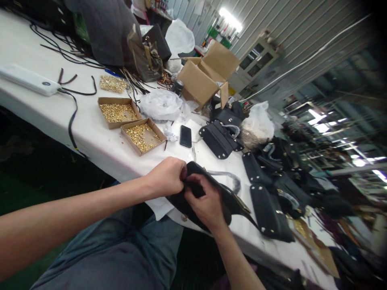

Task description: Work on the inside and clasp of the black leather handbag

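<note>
A black handbag (227,203) lies tilted at the table's front edge, partly over my lap, with a plastic-wrapped handle (231,177) and a loose strap on its far side. My left hand (168,176) is closed in a fist against the bag's near upper edge. Close beside it, my right hand (208,203) is curled over the bag, thumb and fingers pinching at the same edge. Both sets of fingertips meet there; any small part between them is hidden. Two shallow cardboard trays (139,153) of small gold-coloured metal pieces (137,137) sit beyond my left forearm.
A black phone (185,136) lies past the bag. Several black bags (269,213) with metal studs line the right side. An open cardboard box (196,82), plastic bags (161,104) and dark cords stand behind. A white corded device (28,79) lies at left.
</note>
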### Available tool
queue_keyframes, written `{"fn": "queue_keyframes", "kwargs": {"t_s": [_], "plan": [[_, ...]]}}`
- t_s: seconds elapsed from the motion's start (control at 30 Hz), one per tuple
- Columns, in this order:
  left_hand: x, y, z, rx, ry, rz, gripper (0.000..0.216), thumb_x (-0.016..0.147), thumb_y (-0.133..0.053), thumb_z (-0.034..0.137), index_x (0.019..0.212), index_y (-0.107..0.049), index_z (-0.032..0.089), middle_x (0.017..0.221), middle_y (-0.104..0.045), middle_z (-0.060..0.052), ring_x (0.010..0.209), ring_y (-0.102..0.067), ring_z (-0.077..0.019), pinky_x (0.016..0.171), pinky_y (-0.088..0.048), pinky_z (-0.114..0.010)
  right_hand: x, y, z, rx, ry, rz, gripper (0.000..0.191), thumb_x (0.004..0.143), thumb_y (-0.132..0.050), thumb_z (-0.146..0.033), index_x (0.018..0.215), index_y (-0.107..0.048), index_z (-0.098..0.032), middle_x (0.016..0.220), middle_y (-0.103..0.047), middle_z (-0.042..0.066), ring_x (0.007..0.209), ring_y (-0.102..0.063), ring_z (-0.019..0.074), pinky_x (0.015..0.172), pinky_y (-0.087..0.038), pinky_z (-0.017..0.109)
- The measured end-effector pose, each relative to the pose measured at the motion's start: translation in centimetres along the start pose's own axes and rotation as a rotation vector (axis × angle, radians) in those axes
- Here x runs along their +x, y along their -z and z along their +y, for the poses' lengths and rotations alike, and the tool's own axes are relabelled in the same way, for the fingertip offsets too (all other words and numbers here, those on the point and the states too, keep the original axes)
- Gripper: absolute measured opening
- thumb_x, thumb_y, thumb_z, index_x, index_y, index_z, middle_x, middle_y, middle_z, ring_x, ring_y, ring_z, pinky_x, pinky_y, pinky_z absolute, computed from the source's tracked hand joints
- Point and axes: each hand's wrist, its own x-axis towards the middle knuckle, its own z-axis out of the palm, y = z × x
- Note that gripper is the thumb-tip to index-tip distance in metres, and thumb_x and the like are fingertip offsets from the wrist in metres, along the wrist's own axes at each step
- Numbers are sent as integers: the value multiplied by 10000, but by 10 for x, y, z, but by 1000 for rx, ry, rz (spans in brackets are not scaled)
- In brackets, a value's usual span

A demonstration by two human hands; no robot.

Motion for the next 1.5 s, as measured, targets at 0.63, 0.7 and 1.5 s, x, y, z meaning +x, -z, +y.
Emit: {"fn": "queue_keyframes", "kwargs": {"t_s": [0.63, 0.7, 1.5], "plan": [[11, -5, 34, 684, -8, -139, 234, 933, -562, 220, 1090, -710, 129, 981, -781, -207, 907, -765, -371, 737, -529, -406, 34, 13, 20, 328, 55, -115, 308, 886, -697, -162, 1189, -700, -219, 1141, -771, 33, 1073, -742, 226, 1026, -589, 368], [14, -6, 37, 756, -35, -173, 268, 956, -528, 231, 1106, -721, 121, 997, -786, -223, 910, -768, -390, 752, -535, -423, 38, 15, 24, 365, 66, -123, 315, 866, -702, -143, 1173, -696, -213, 1114, -760, 21, 1048, -737, 214, 995, -583, 347], [59, 2, 43, 779, -37, -394, 221, 769, -627, 269, 558, -593, 213, 536, -535, -37, 504, -428, -171, 565, -273, -352, 45, 28, 39, 397, 121, -134, 403, 811, -755, -110, 1193, -712, -232, 1043, -763, 0, 939, -710, 190, 867, -552, 309]]}}
